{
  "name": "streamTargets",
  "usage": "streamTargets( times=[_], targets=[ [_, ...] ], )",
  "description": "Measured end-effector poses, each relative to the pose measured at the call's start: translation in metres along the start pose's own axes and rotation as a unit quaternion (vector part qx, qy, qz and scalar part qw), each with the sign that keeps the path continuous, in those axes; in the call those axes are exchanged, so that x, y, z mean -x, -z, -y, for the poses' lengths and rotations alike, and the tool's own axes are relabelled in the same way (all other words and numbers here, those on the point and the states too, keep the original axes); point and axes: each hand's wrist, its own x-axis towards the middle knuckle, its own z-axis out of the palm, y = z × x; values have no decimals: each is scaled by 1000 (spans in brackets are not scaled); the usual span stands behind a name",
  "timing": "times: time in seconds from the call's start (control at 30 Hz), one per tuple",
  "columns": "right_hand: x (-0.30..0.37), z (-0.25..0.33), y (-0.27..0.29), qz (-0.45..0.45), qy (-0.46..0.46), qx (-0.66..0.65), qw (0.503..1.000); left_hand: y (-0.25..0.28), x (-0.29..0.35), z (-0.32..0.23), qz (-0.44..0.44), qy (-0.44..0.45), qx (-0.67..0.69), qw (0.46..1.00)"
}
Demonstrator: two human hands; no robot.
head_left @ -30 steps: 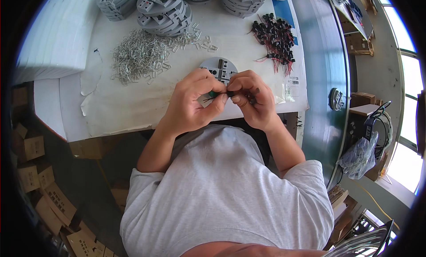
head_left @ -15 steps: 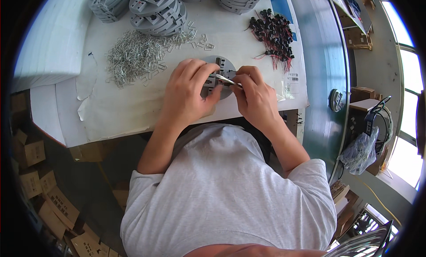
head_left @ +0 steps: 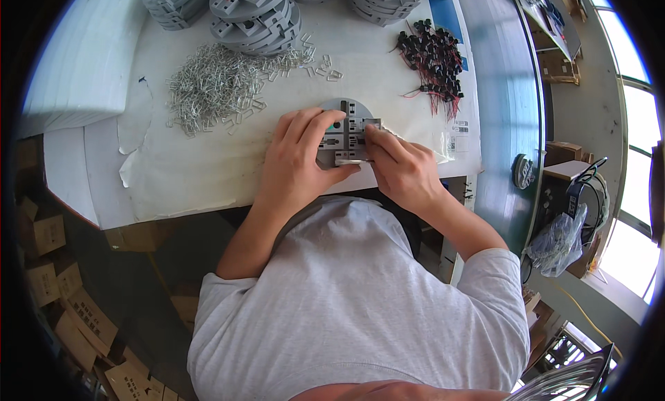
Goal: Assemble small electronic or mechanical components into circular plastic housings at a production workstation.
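Note:
A round grey plastic base with slots and small dark metal inserts lies flat on the table in front of me. My left hand curves round its left side, fingers on the upper left and thumb at the near edge, steadying it. My right hand is closed at the base's right side, its fingertips pressed on the slotted part. A slim silvery tool, perhaps tweezers, runs along the near edge from under the right hand towards my left thumb. What the right fingertips press on is hidden.
Beyond my left hand is a heap of bent metal clips. Stacks of grey round bases stand at the back. Black parts with red wires are piled at the far right. White foam borders the left; cardboard boxes lie below.
The silvery tool has swung from the middle of the base to its near edge. My right fingertips have come down onto the base's right side; my left thumb has shifted to the near edge.

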Motion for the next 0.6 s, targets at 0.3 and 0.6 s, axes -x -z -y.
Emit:
streamTargets(
  times=[0.3,0.6],
  targets=[
    [10,5,-1,58,2,77,995,0,2,3,-8,-5,2,1000],
    [-99,-56,-2,20,-160,-155,975,-1,3,3,-3,-1,0,1000]
  ],
)
